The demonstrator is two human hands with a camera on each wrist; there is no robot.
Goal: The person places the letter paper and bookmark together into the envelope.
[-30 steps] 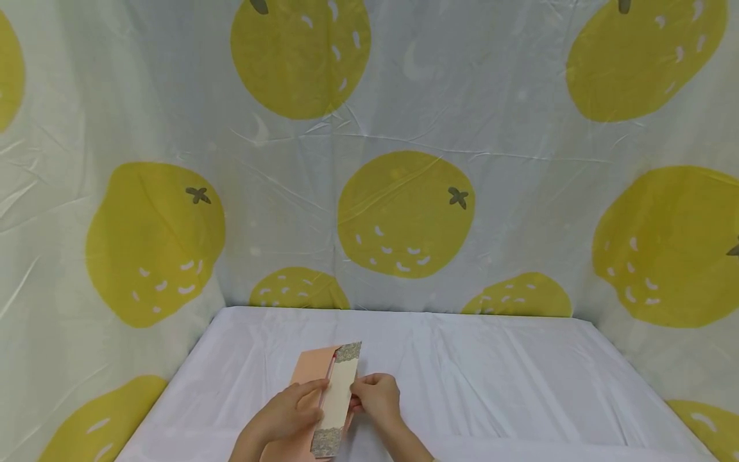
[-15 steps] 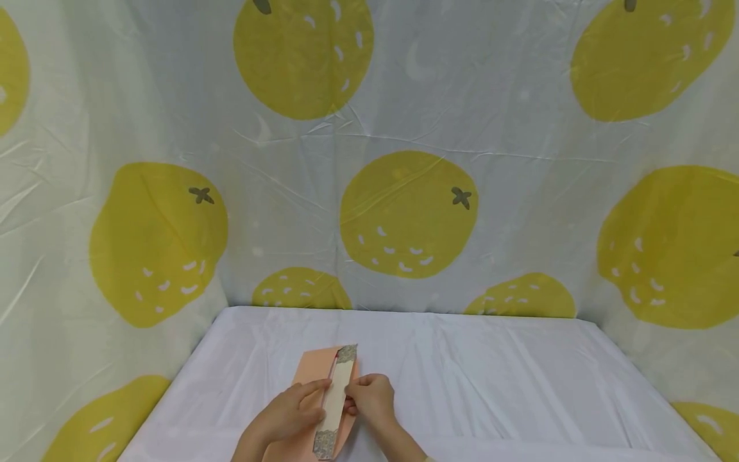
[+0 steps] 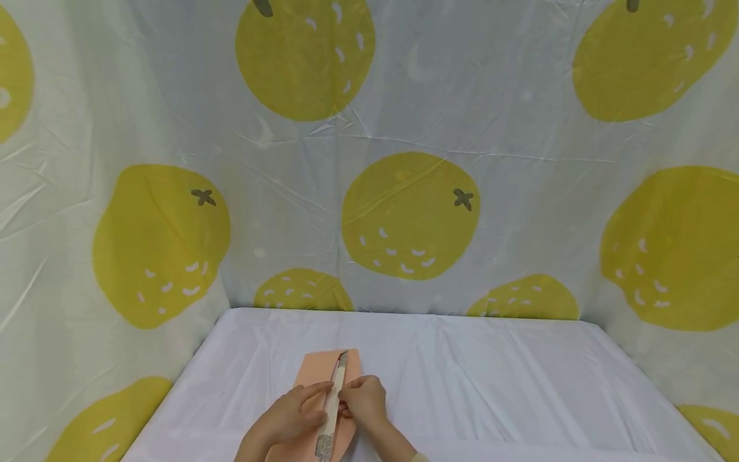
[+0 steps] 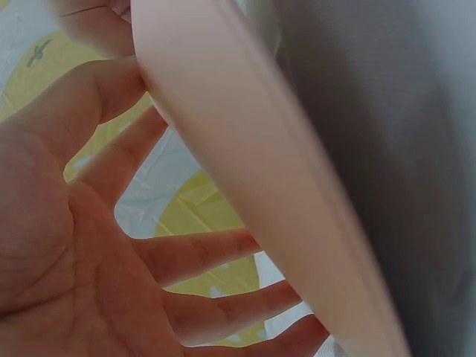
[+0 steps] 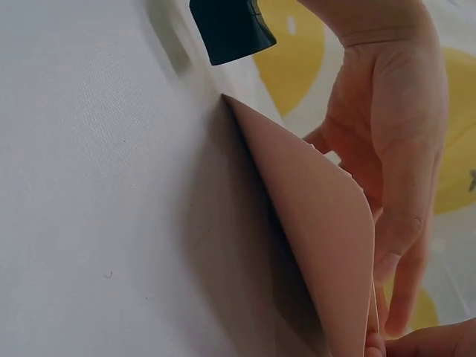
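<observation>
A peach envelope [image 3: 317, 366] lies slanted at the near left of the white-covered table. A cream card [image 3: 332, 407] with grey lace-patterned ends shows as a narrow strip along its opening, with peach paper on both sides. My left hand [image 3: 285, 417] rests over the envelope's left part, fingers spread and fairly straight. In the left wrist view its fingertips meet the envelope's edge [image 4: 245, 178] and are partly hidden behind it. My right hand [image 3: 366, 399] pinches the card's right edge. In the right wrist view the raised peach paper [image 5: 312, 230] hides most of that grip.
White cloth covers the table [image 3: 491, 385], with creases toward the right. A curtain [image 3: 519, 160] printed with yellow fruit encloses the back and sides. A dark boxy object [image 5: 230, 30] appears at the top of the right wrist view.
The visible strip of card has narrowed as my right hand moved left with its edge. More peach paper shows to the right of the card. My left hand stays nearly still.
</observation>
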